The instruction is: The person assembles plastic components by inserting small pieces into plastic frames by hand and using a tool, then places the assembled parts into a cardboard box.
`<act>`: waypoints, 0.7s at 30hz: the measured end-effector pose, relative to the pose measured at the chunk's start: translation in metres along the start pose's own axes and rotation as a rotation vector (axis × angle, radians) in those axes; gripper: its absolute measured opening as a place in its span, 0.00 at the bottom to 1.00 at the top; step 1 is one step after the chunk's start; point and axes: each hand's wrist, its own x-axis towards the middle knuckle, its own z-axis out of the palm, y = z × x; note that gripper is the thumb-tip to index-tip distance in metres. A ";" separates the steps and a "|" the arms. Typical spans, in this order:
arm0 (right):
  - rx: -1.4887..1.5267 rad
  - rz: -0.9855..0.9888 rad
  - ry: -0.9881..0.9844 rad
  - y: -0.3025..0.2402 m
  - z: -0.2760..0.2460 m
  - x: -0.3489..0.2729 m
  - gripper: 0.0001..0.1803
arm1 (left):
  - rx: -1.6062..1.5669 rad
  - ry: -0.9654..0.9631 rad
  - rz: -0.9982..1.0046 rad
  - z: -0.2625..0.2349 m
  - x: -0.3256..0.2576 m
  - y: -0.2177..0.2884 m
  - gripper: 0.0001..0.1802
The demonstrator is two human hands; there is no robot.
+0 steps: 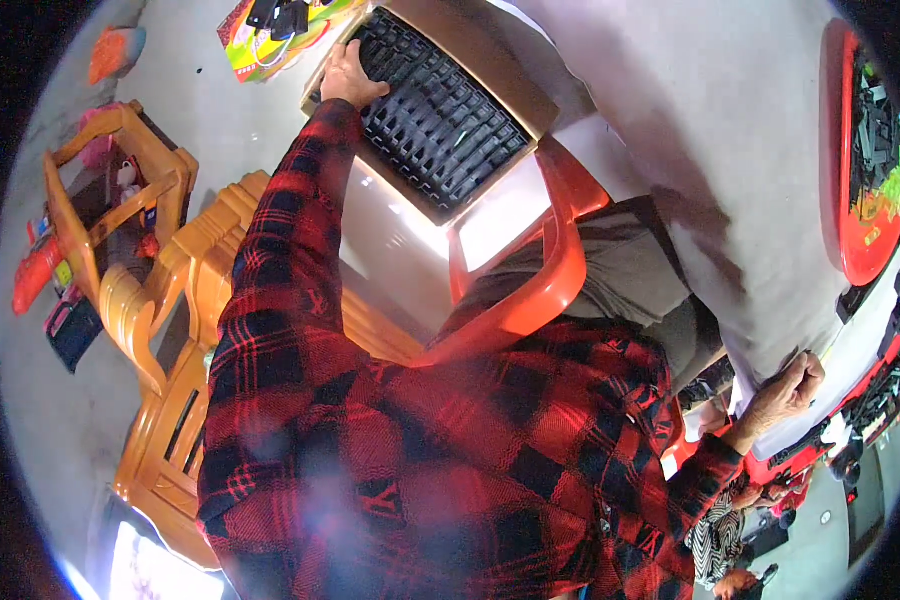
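Observation:
My left hand lies at the left edge of an open cardboard box, thumb spread away from the fingers. Rows of small black slotted plastic parts fill the box, and my thumb reaches over them. Off to the right, my right hand is closed in a pinch above the edge of a white-covered table. Whatever its fingers hold is too small to make out. Both arms wear red and black plaid sleeves.
A red plastic chair stands between me and the box. Wooden furniture fills the left. A red tray with dark pieces sits at the far right. People sit at lower right. A colourful bag lies beyond the box.

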 end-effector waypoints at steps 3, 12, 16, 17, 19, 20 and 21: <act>-0.034 -0.009 -0.018 -0.008 0.001 0.001 0.11 | -0.031 -0.010 -0.027 -0.003 0.000 -0.003 0.56; -0.106 -0.006 -0.021 -0.009 -0.002 0.002 0.12 | -0.099 -0.108 -0.087 0.014 0.010 -0.015 0.58; -0.125 -0.011 -0.027 -0.006 -0.004 0.002 0.12 | -0.157 -0.182 -0.123 0.014 0.016 -0.013 0.58; -0.124 -0.010 -0.026 -0.007 -0.003 0.002 0.12 | -0.156 -0.182 -0.122 0.016 0.017 -0.015 0.58; -0.124 -0.007 -0.036 -0.011 -0.004 0.001 0.12 | -0.139 -0.170 -0.116 0.020 0.015 -0.014 0.58; -0.127 -0.007 -0.036 -0.010 -0.004 0.001 0.12 | -0.141 -0.172 -0.115 0.020 0.013 -0.015 0.58; -0.129 -0.009 -0.027 -0.009 -0.004 0.001 0.12 | -0.173 -0.109 -0.093 0.021 0.009 -0.016 0.57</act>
